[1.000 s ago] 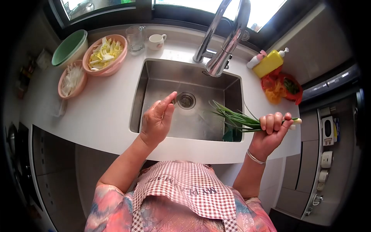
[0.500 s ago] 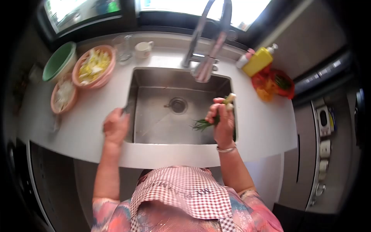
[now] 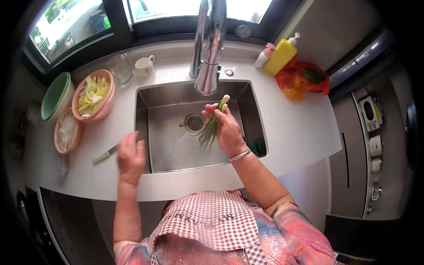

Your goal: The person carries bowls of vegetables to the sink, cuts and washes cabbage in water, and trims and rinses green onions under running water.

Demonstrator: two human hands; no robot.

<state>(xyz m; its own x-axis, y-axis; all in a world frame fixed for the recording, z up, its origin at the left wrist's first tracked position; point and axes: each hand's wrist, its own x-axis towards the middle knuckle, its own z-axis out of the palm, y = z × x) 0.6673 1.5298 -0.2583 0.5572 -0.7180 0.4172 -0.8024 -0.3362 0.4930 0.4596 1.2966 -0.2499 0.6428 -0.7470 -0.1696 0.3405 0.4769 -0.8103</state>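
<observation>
My right hand point(image 3: 227, 130) grips a bunch of green onions point(image 3: 213, 128) over the sink point(image 3: 172, 154), white ends up and green leaves hanging down. My left hand point(image 3: 131, 159) is at the sink's left edge, its fingers apart and nothing seen in them. Just left of it a knife point(image 3: 105, 156) with a pale green handle lies on the counter, its blade tip hidden behind the hand. Above the sink hangs the chrome faucet point(image 3: 206, 79).
At the left are a pink basket of cut yellow-white leaves point(image 3: 93, 96), a smaller pink bowl point(image 3: 67, 132) and a green bowl point(image 3: 56, 97). Behind stand a glass mug point(image 3: 121, 70) and a white cup point(image 3: 144, 66). A yellow bottle point(image 3: 280, 56) and red bag point(image 3: 318, 79) sit at the right.
My right hand has moved left over the sink with the green onions, now upright. My left hand has moved left from the sink and let go of the knife, now on the counter.
</observation>
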